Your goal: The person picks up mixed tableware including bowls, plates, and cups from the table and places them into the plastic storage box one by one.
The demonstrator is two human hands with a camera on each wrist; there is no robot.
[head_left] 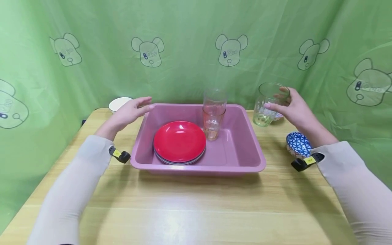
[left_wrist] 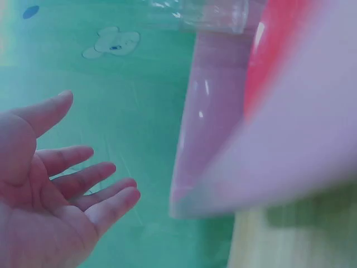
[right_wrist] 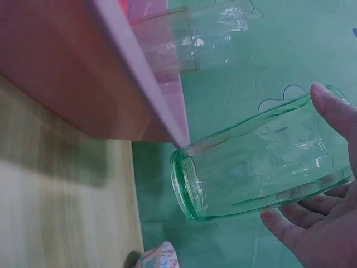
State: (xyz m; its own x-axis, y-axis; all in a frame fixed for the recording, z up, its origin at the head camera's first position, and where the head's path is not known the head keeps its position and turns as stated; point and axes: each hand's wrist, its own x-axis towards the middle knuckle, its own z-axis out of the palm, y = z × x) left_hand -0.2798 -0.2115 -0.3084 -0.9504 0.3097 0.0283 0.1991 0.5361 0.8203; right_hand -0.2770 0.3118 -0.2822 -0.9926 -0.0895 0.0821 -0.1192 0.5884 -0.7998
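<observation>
My right hand (head_left: 295,107) holds a green-tinted drinking glass (head_left: 264,108) near its rim, thumb on one side and fingers on the other. The glass is upright, to the right of the pink basin (head_left: 257,158); its thick base faces the basin wall in the right wrist view. My left hand (head_left: 128,110) hovers by the basin's back left corner, fingers apart and holding nothing. Inside the basin, a red plate (head_left: 179,141) tops a stack of plates. Next to it stands an orange-tinted glass (head_left: 212,127) with a clear glass (head_left: 215,98) nested in it.
A white bowl (head_left: 119,102) sits at the back left, partly behind my left hand. On the right are a blue-and-white patterned bowl (head_left: 298,144), close under my right forearm, and a pink-and-blue patterned bowl (right_wrist: 160,257). A green curtain (head_left: 190,75) hangs behind the wooden table (head_left: 171,207).
</observation>
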